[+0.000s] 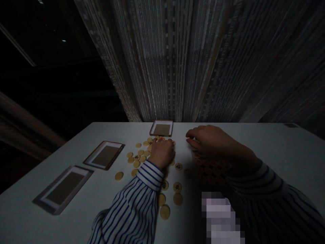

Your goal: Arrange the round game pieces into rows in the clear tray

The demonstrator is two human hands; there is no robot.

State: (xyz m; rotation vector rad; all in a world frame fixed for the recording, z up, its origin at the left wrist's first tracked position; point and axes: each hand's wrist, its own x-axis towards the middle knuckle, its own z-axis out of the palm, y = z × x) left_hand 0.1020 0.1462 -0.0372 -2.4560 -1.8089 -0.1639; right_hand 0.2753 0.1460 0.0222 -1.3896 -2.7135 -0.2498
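Reaching left hand (162, 153): over the loose discs (165, 212), fingers bent down at the far end of the spread; their grip is hidden, so I cannot tell whether they grasp a disc.
Right hand (215, 140): above the table (76, 149), beyond the rows (210, 171); fingers curved and released, thumb apart from them, with a gap between.
Loose discs: round and pale, scattered around and beside the left forearm, mostly on its left; a few show dark characters, others are plain.
Rows: reddish discs set close together in shadow, partly hidden by the right hand and forearm.
Far tray (161, 128): flat, just beyond the discs.
Middle tray (104, 155): left of the discs.
Near tray (63, 189): just beside the middle one, closer to the person.
Sleeves (127, 210): striped, on both arms.
Curtain (165, 67): hanging behind the table.
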